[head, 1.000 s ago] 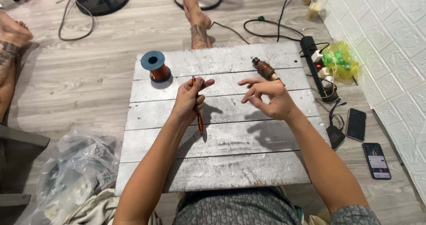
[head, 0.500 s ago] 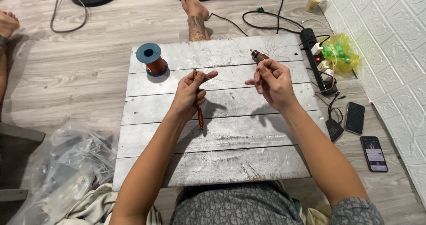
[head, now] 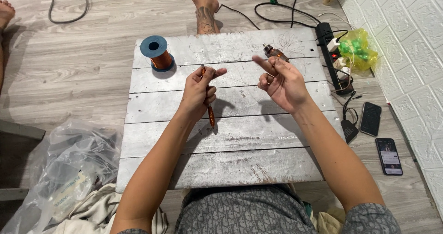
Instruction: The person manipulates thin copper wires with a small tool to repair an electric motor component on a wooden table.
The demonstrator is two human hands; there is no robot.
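Observation:
My left hand is raised over the grey plank board and grips a thin rod wound with copper wire, its lower end pointing down toward me. My right hand hovers to the right of it, index finger stretched toward the left hand and the other fingers curled; a fine wire seems to run between the two hands. A blue spool of copper wire stands at the board's far left. A small brown cylindrical tool lies on the board just beyond my right hand.
A black power strip with plugs and a yellow-green bag lie right of the board, two phones nearer me on the floor. A clear plastic bag sits at the left. Another person's tattooed foot rests beyond the board, with cables around it.
My right hand drew back from the brown tool toward the left hand and extended its index finger. The left hand stayed holding the rod. The camera tilted slightly.

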